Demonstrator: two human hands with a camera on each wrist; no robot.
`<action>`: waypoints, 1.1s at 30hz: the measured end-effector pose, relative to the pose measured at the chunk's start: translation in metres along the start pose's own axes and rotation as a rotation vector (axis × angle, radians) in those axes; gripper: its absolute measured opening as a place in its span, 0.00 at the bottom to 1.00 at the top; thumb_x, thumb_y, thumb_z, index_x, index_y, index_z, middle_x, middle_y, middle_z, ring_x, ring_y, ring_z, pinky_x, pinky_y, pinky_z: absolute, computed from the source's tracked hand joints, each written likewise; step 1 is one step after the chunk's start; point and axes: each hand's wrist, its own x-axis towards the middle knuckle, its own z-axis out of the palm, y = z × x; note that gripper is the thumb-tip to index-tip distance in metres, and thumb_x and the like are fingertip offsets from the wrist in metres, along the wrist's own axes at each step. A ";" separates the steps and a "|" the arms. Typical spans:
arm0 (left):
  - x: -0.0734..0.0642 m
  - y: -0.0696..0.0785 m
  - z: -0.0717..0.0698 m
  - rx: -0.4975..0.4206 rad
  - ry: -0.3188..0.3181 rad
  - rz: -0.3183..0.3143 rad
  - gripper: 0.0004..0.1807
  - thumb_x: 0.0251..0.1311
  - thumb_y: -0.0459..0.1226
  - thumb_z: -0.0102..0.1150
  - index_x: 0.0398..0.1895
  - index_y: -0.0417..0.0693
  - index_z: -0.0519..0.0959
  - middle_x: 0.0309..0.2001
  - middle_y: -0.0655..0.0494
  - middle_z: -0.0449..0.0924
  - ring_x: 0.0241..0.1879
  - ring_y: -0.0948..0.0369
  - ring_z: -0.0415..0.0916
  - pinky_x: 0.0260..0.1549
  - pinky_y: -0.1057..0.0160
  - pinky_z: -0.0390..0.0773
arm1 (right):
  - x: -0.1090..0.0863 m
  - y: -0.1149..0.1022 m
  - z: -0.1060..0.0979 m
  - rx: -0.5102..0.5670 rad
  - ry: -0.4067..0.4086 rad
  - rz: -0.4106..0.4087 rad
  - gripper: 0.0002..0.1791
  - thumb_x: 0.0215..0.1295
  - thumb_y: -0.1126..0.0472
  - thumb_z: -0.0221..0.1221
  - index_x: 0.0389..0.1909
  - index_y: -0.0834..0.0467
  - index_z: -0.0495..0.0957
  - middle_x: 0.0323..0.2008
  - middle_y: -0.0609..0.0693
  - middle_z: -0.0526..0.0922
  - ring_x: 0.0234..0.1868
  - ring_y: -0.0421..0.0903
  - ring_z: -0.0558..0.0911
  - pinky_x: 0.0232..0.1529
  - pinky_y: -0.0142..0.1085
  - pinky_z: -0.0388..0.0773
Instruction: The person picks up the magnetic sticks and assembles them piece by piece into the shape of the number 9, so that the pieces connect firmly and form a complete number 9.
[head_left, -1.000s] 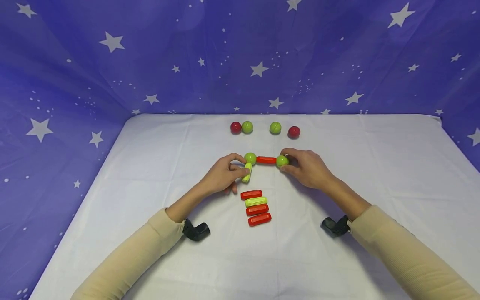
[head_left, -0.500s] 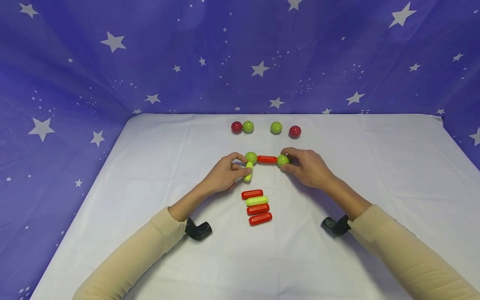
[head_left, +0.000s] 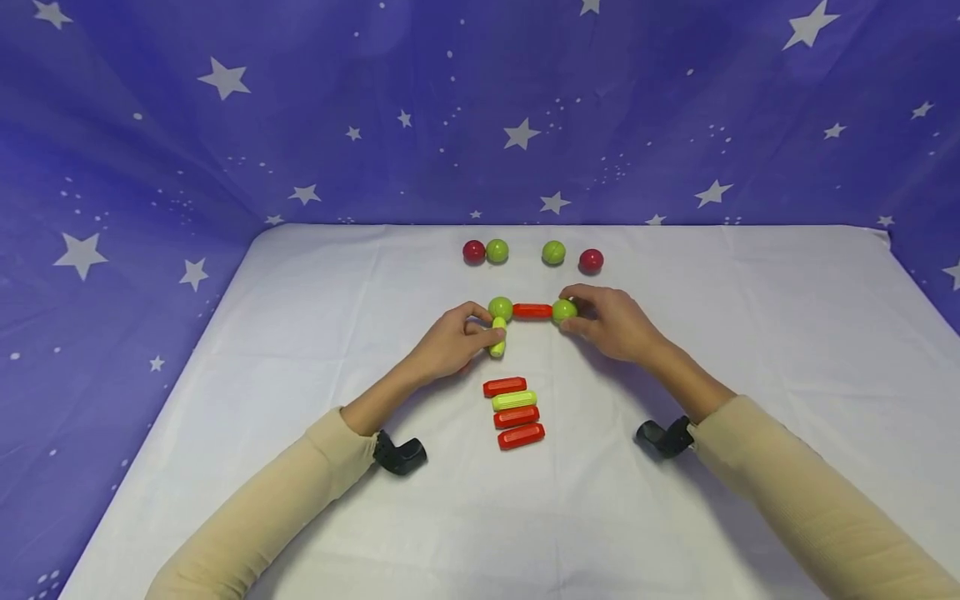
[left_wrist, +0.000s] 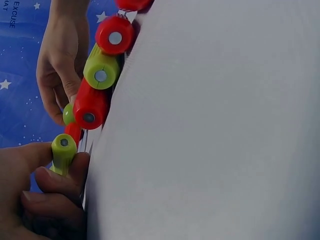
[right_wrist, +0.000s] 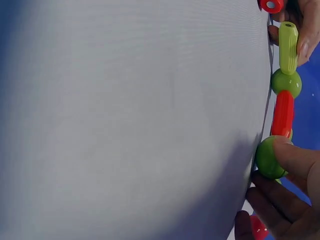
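My left hand pinches a yellow-green rod between thumb and fingers. The rod's far end meets a green ball; its near end shows a grey disc in the left wrist view. From that ball a red rod runs sideways to a second green ball. My right hand grips this second ball, with the thumb across it in the right wrist view. Ball, rod and ball stand in one line, and the yellow-green rod points toward me.
Nearer me lie several rods side by side: a red rod, a yellow-green one and more red ones. Behind the hands sit a red ball, a green ball, another green ball and another red ball. A starry cloth hangs behind.
The joined balls and red rod have shifted slightly away from me, along with my right hand. The yellow-green rod's near end has swung a little to the right. Both hands keep their hold.
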 end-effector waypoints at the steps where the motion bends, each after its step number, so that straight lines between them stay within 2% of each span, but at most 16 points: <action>1: 0.000 0.000 0.000 0.004 0.001 0.000 0.20 0.68 0.46 0.58 0.54 0.42 0.71 0.18 0.56 0.69 0.12 0.62 0.60 0.16 0.66 0.60 | 0.001 -0.001 0.000 -0.005 0.001 -0.004 0.22 0.61 0.66 0.67 0.56 0.64 0.77 0.46 0.59 0.83 0.49 0.56 0.78 0.58 0.53 0.71; 5: 0.001 -0.001 -0.001 0.008 0.010 0.001 0.20 0.69 0.46 0.58 0.54 0.42 0.72 0.18 0.56 0.69 0.12 0.62 0.60 0.16 0.66 0.60 | 0.003 -0.003 -0.002 -0.028 0.001 -0.015 0.20 0.61 0.67 0.67 0.54 0.64 0.78 0.46 0.59 0.83 0.50 0.57 0.78 0.59 0.55 0.70; 12: 0.001 0.000 0.000 -0.024 0.014 0.012 0.19 0.69 0.46 0.58 0.55 0.43 0.72 0.18 0.56 0.69 0.13 0.62 0.61 0.16 0.66 0.61 | 0.004 -0.005 -0.002 -0.027 0.000 0.021 0.20 0.62 0.66 0.66 0.55 0.65 0.77 0.48 0.60 0.81 0.50 0.57 0.76 0.60 0.54 0.69; 24: 0.001 0.000 0.002 -0.084 0.010 -0.001 0.19 0.70 0.45 0.57 0.55 0.43 0.70 0.21 0.53 0.72 0.10 0.62 0.62 0.10 0.67 0.60 | 0.005 0.002 0.002 -0.035 0.015 0.029 0.21 0.63 0.64 0.65 0.57 0.62 0.77 0.50 0.58 0.82 0.52 0.56 0.77 0.61 0.54 0.69; 33: 0.002 -0.002 0.003 -0.088 0.052 0.004 0.19 0.70 0.45 0.57 0.57 0.45 0.70 0.22 0.52 0.74 0.09 0.61 0.64 0.08 0.67 0.61 | 0.005 0.002 0.001 -0.027 0.009 0.050 0.22 0.64 0.63 0.66 0.58 0.62 0.77 0.50 0.58 0.83 0.51 0.56 0.78 0.60 0.53 0.70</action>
